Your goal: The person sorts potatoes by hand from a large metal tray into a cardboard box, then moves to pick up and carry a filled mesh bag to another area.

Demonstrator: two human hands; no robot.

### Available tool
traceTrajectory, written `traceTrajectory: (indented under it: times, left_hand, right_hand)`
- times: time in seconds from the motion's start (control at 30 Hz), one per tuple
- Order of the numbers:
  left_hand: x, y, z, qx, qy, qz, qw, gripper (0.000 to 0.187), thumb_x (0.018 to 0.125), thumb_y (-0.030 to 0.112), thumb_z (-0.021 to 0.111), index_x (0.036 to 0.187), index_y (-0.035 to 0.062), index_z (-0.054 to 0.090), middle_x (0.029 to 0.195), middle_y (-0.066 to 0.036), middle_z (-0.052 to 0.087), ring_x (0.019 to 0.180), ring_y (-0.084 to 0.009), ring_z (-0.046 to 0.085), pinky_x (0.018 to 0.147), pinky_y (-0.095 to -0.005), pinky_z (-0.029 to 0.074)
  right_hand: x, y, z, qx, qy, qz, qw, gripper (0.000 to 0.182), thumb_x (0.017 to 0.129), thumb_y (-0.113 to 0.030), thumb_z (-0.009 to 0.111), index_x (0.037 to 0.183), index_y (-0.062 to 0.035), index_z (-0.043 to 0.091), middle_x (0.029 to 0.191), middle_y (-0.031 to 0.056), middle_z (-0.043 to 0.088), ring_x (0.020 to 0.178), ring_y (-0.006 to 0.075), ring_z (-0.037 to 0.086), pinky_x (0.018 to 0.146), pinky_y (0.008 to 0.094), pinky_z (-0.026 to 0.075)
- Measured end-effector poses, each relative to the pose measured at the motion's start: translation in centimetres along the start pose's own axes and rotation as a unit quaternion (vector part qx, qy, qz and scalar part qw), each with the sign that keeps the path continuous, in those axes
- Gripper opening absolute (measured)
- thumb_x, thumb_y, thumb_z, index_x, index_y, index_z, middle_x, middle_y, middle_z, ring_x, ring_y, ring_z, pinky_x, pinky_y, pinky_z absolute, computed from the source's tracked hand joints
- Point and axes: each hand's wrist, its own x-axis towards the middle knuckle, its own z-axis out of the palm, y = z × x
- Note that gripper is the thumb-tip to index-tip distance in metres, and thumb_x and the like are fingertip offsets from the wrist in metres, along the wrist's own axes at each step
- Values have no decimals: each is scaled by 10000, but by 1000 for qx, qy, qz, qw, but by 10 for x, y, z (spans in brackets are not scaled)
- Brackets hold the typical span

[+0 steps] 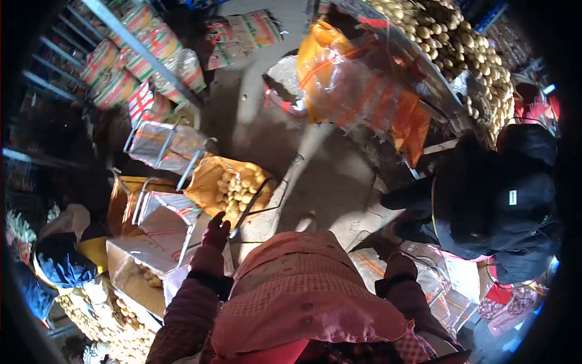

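My left hand (216, 232) is stretched out with its fingers apart, close to the lower edge of an orange bag (203, 177) lined around pale round produce (237, 191). A dark metal bar (250, 206) stands at the bag's right side, just right of that hand. On the other side of my body, my right hand (384, 245) is in shadow near a clear plastic-wrapped bundle (371, 264); its fingers are too dark to make out.
Left of the bag are a silvery bag (165, 144) on a metal frame and open boxes (130, 250). Orange bags (324, 51) and a heap of produce (479, 54) lie ahead right. A person in black (485, 194) is close on the right.
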Motion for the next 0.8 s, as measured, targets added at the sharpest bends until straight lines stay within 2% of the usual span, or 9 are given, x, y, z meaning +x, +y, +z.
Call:
traceTrajectory:
  times: [0.17,0.23,0.33,0.4,0.47,0.5,0.6,0.73,0.8]
  left_hand:
    - [76,33,27,-3,-54,-4,999,606,889,402,608,1370,53,496,1359,-183,538,1243,-302,530,1024,-395,429]
    - [105,33,35,29,-33,35,998,637,871,412,620,1367,33,493,1367,-197,529,1266,-316,510,1033,-397,420]
    - [189,14,54,566,-201,188,777,349,893,258,547,1145,24,606,1212,-185,624,1187,-305,574,896,-437,507]
    - [189,42,56,466,-189,134,854,253,896,130,515,1118,119,636,1136,-187,653,1080,-326,631,853,-451,524]
    - [102,147,-2,299,-194,148,923,746,691,357,718,1376,162,498,1375,-134,529,1247,-305,532,1054,-409,430]
    - [124,133,2,292,-226,179,912,724,694,368,725,1351,143,517,1335,-141,563,1246,-307,532,1055,-406,421]
    - [175,112,21,325,-227,214,893,576,781,381,651,1282,109,567,1257,-141,614,1215,-280,554,1027,-395,426]
    - [206,141,24,299,-255,197,898,502,808,393,623,1226,115,593,1217,-140,624,1169,-275,569,1000,-396,436]
    - [224,158,26,294,-257,187,901,469,821,398,609,1198,118,606,1197,-139,630,1146,-272,576,986,-396,441]
  right_hand:
    - [5,34,-11,66,78,-109,989,282,969,-320,517,1026,-79,649,813,31,669,644,149,634,513,344,506]
    - [36,65,18,-35,135,-215,967,251,985,-264,493,1052,-67,633,855,69,669,697,173,651,547,361,528]
    - [49,71,14,-19,83,-219,972,256,994,-225,484,1116,-45,619,965,111,669,752,211,660,598,368,544]
    - [29,38,-19,158,-19,-25,987,287,995,-238,497,1156,-30,612,1040,114,669,766,220,660,617,363,546]
    - [37,59,-36,142,35,-47,988,326,982,-289,532,1166,-32,613,1041,103,668,781,215,656,631,367,546]
    - [55,87,-36,38,75,-94,992,349,969,-324,557,1164,-40,617,1020,94,667,794,212,652,642,374,546]
    - [51,25,-96,346,79,190,915,476,919,-530,537,1188,-153,648,903,74,718,844,206,672,750,393,523]
    - [64,-14,-151,77,137,-43,987,449,899,-527,570,1136,-156,658,829,56,695,768,199,657,677,389,524]
    - [96,-37,-165,276,72,88,954,439,913,-522,533,1082,-145,681,894,37,699,777,206,655,705,394,519]
